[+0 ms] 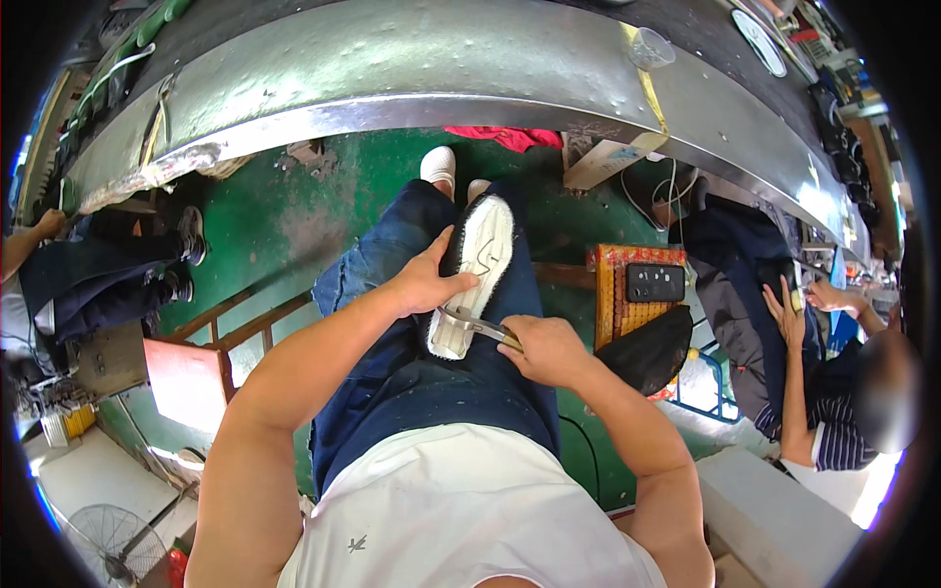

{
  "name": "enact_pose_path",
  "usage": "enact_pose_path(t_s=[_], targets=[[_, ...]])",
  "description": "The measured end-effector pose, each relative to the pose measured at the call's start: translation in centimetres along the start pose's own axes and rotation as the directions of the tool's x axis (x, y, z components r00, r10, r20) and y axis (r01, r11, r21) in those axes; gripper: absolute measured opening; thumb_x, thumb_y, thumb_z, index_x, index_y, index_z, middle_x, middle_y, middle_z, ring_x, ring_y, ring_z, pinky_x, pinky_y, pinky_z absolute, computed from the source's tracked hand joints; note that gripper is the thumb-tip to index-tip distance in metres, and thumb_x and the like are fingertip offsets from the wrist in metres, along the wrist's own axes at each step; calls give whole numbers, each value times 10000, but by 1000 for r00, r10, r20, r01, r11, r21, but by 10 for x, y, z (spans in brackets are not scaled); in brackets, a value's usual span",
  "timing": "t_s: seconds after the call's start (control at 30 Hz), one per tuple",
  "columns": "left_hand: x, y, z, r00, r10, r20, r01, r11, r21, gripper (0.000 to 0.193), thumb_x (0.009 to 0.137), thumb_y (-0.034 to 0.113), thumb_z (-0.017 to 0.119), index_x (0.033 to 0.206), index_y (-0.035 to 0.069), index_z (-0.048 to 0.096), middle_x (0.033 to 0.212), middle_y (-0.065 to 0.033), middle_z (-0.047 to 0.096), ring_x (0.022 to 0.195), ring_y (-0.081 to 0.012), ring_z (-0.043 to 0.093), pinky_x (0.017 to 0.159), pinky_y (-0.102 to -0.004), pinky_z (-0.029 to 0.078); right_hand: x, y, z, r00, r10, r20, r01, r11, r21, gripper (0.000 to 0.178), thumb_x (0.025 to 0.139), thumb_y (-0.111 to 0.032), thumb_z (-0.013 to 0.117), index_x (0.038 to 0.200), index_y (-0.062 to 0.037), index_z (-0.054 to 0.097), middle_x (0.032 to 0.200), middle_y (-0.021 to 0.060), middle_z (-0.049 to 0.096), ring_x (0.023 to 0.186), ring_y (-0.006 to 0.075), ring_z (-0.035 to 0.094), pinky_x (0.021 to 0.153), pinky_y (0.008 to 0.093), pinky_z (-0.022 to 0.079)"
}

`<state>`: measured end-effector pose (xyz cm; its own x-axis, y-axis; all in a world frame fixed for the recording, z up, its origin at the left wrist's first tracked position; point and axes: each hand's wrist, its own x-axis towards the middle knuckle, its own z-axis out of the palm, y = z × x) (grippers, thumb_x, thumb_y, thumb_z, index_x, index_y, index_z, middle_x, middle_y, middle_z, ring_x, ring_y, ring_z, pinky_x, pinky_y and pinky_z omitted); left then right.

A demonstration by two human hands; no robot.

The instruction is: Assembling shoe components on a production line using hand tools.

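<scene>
Across my lap lies a shoe (488, 238), its white underside facing up and a dark upper showing along the edges. The underside has a rough, pale border and a dark wavy line. My left hand (427, 282) grips the shoe from its left side, thumb on the underside and fingers along the edge. My right hand (547, 350) is closed round the handles of metal pincers (478, 324). Their curved jaws rest over the underside towards the near end, just below my left thumb. Whether the jaws pinch any material is too small to tell.
A long metal-edged bench (392, 69) runs in front of me. At my right, a black phone (655, 283) lies on a woven seat (610, 302) beside a black cloth (652, 348). Co-workers sit on both sides; the right one's hands (784, 312) hold a dark item. A wooden stool (191, 380) stands left.
</scene>
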<state>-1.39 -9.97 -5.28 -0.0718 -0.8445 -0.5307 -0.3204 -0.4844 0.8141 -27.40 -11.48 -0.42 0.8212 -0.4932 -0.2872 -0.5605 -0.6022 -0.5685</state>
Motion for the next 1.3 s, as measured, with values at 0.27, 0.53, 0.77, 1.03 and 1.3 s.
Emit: enact_pose_path(t_s=[0.27, 0.53, 0.77, 1.03, 1.3], targets=[[-24, 17, 32, 995, 25, -97, -10, 988, 154, 1064, 915, 422, 700, 1625, 14, 20, 1590, -330, 303, 1473, -418, 362, 1201, -433, 308, -50, 7, 15, 904, 245, 349, -399, 777, 487, 324, 957, -341, 694, 1030, -29, 643, 825, 119, 688, 741, 234, 665, 704, 369, 519], [-45, -73, 70, 963, 266, -51, -259, 959, 112, 1085, 923, 400, 694, 1630, 47, -50, 1674, -292, 13, 1552, -473, 37, 1241, -532, 82, -66, 34, 9, 804, 155, 574, -559, 526, 641, 262, 964, -266, 688, 1070, -33, 637, 855, 15, 668, 725, 94, 613, 597, 297, 490], [-41, -46, 69, 962, 182, -202, -155, 978, 142, 1127, 867, 350, 730, 1635, 64, -43, 1671, -287, 74, 1550, -474, 59, 1260, -474, 107, -52, -22, -16, 936, 353, -16, -313, 849, 426, 285, 1023, -260, 569, 1143, -1, 586, 874, 137, 686, 744, 241, 677, 670, 390, 525], [-22, 2, 38, 978, 176, -114, -126, 928, 352, 1089, 791, 464, 823, 1512, -90, 225, 1572, -337, 308, 1479, -429, 326, 1206, -427, 297, -56, 11, 46, 922, 383, -67, -268, 751, 603, 361, 1085, -307, 448, 978, 8, 589, 775, 161, 663, 737, 292, 680, 696, 413, 524], [4, -7, 16, 974, 174, -148, -201, 961, -188, 819, 923, 522, 717, 1397, -89, 450, 1239, -253, 645, 1140, -305, 644, 995, -371, 499, -63, 40, 85, 879, 478, 6, -244, 439, 865, 453, 1109, -383, 382, 1023, 6, 596, 815, 77, 651, 707, 146, 633, 662, 302, 514]])
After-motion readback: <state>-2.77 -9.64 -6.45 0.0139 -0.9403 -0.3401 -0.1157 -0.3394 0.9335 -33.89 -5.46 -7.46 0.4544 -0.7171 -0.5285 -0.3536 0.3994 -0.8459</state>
